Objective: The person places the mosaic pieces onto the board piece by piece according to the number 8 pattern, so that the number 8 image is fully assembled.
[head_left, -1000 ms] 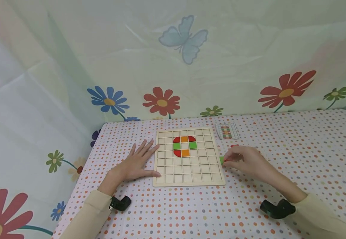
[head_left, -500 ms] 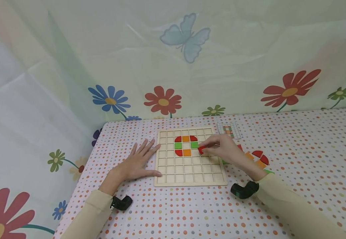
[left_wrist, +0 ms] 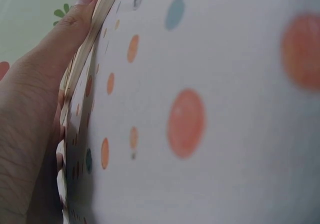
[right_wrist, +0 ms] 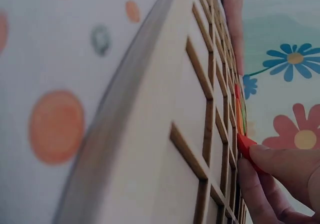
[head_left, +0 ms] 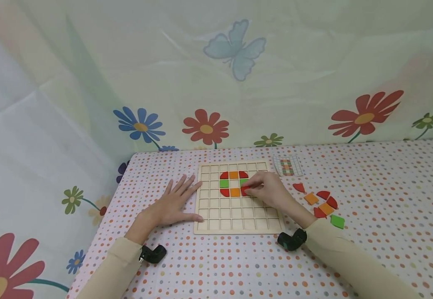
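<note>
A wooden grid board (head_left: 210, 224) lies on the table. Set in its cells is a ring of red, orange and green tiles, among them an orange tile (head_left: 235, 192) and a green tile (head_left: 224, 183). My right hand (head_left: 268, 189) pinches a red rounded tile (right_wrist: 245, 145) between thumb and fingers, down at the ring's lower right cell, just right of the orange tile. My left hand (head_left: 171, 205) lies flat with fingers spread, its thumb and fingertips at the board's left edge. In the left wrist view the left thumb (left_wrist: 65, 31) rests along the board's rim.
Right of the board lie several loose tiles: a red one (head_left: 298, 187), an orange one (head_left: 311, 198) and green ones (head_left: 337, 221). A pattern card (head_left: 288, 166) with a printed grid is at the board's upper right. A flowered curtain (head_left: 156, 62) hangs behind the table.
My right hand has carried the red tile from the table right of the board leftward to the ring's lower right cell. The loose tiles at right have come into view. My left hand stays put.
</note>
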Action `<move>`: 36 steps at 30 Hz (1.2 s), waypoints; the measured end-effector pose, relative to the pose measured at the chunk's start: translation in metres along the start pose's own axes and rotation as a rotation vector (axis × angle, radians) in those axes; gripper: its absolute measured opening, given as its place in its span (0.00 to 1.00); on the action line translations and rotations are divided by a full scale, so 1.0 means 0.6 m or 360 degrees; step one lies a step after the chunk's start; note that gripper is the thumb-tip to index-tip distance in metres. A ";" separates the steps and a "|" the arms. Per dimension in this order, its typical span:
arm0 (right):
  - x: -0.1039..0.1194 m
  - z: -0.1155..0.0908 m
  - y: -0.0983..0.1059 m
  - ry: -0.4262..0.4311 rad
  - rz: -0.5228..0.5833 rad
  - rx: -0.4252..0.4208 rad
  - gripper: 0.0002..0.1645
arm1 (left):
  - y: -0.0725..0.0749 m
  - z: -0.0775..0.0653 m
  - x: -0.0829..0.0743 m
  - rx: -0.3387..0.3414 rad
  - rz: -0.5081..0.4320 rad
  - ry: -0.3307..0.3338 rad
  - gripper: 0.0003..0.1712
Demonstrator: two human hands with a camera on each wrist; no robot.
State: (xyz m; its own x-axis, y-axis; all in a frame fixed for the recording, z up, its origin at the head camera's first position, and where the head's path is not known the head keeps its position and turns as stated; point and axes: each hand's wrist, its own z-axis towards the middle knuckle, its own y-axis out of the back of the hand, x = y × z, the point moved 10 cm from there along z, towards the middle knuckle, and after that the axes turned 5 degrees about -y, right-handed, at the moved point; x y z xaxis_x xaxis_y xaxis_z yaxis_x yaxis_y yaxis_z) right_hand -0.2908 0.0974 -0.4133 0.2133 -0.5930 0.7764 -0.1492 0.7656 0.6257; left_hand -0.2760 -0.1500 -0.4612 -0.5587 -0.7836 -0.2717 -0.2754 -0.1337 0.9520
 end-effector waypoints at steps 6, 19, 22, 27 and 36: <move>0.016 0.000 -0.005 0.0076 -0.0126 0.0032 0.07 | 0.000 0.000 -0.001 -0.0004 0.0014 0.0002 0.63; 0.020 0.002 -0.014 0.0026 -0.0173 0.0099 0.06 | 0.003 0.000 -0.004 0.0015 0.0003 -0.0010 0.63; 0.017 0.003 -0.015 0.0021 -0.0176 0.0099 0.06 | 0.004 -0.001 -0.004 0.0004 0.0002 -0.0013 0.63; 0.020 0.002 -0.015 0.0084 -0.0183 0.0103 0.07 | 0.005 -0.002 -0.003 -0.0001 0.0004 -0.0007 0.63; 0.019 -0.032 0.017 0.0158 -0.0127 0.0195 0.11 | 0.000 0.001 0.000 0.0013 0.0007 0.0014 0.63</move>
State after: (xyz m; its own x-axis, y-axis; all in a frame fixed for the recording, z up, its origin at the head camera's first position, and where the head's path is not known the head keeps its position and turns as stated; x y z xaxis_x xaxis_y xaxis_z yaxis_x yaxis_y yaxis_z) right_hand -0.2713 0.1032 -0.3992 0.3223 -0.6186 0.7166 -0.2432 0.6774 0.6942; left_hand -0.2763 -0.1494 -0.4614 -0.5528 -0.7896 -0.2664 -0.2795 -0.1255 0.9519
